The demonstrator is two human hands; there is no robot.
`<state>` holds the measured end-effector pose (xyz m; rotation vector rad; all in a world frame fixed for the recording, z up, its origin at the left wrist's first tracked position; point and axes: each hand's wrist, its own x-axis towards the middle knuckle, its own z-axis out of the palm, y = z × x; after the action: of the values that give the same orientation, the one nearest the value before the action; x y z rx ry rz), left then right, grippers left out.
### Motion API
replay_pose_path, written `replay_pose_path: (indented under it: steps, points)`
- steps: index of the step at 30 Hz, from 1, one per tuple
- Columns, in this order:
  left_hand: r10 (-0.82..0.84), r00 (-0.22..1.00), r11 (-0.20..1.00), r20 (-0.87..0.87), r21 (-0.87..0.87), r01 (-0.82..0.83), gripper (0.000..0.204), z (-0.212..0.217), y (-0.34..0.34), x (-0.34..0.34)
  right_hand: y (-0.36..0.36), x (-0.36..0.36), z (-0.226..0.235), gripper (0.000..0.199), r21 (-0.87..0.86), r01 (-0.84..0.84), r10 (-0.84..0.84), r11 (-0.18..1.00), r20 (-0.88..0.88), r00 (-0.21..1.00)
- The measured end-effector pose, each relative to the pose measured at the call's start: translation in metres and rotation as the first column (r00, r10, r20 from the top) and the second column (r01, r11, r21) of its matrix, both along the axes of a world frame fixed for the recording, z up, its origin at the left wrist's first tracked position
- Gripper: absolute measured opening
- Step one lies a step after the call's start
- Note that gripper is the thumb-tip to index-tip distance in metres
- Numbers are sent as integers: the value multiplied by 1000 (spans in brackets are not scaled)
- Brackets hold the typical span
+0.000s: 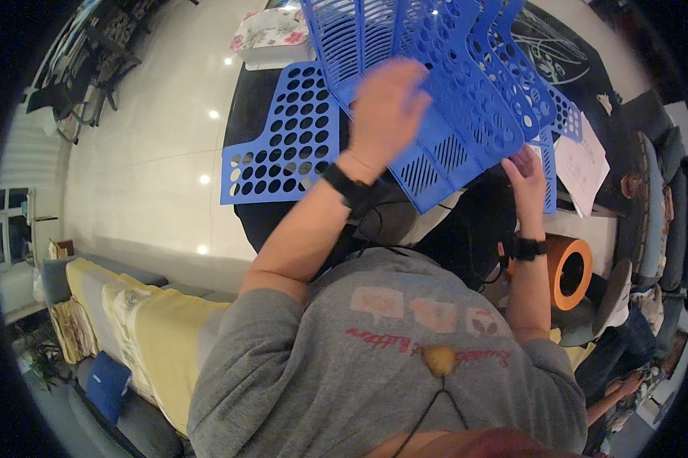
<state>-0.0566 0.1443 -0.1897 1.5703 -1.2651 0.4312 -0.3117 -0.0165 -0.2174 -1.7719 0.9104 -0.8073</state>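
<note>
A blue plastic file rack [435,156] with slotted and round-holed panels stands tilted on the dark table in front of me. My left hand [389,111] is over its near left part, fingers smeared by motion, so I cannot make out whether they grip it. At the rack's lower right corner, my right hand [525,179] holds the edge, its thumb in front and its other fingers partly hidden. A loose blue panel with round holes [294,141] lies left of the rack, jutting past the table edge.
Behind the loose panel sits a floral box [271,38]. Papers [584,172] and another holed blue panel [565,114] are on the right. An orange foam roller [569,272] stands near my right forearm. Another person's hand [628,384] shows at far right; a yellow-covered sofa [161,343] is behind left.
</note>
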Motion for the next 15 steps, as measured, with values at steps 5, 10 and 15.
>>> replay_pose_path:
  steps: [5,10,15]
  points:
    - [0,991,828,134,556,-75,63,-58,-33,-36,0,30,-12,28,115,-85,85,990,5,996]
    - [-4,994,760,111,646,-69,73,-88,-51,-26,4,43,-33,17,-197,-217,191,956,-143,971]
    - [-32,997,741,64,671,-19,82,-100,-48,-20,3,44,-42,14,-474,-333,162,815,-365,917]
